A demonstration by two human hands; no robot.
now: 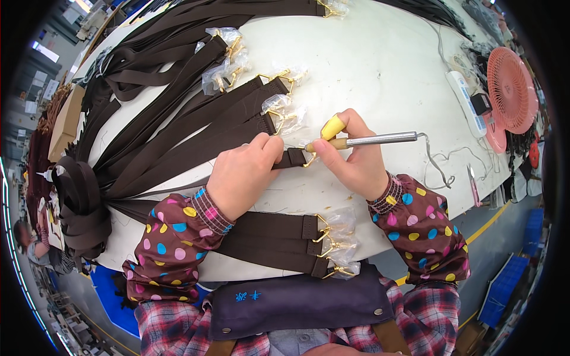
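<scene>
Near the middle of the table, my left hand [246, 172] is closed on a dark brown webbing strap [291, 159] close to its folded end. A gold metal hook [310, 159] sits at that end, right by my right fingertips. My right hand [359, 160], with a yellow finger cover [333, 127] on one finger, grips a slim corded pen-shaped tool [380, 139]. Its metal barrel points right and its tan part runs between my fingers toward the hook. The tip's exact contact is hidden. Several finished-looking straps [267, 231] with gold hooks in clear plastic lie nearer me.
More brown straps [190, 113] fan out at the left, gathered in a thick bundle [83, 207]. A pink fan [510, 89] and a white power strip [466, 104] stand at the right. Pink-handled scissors [473, 185] lie by the right table edge. A loose cord [442, 175] trails there.
</scene>
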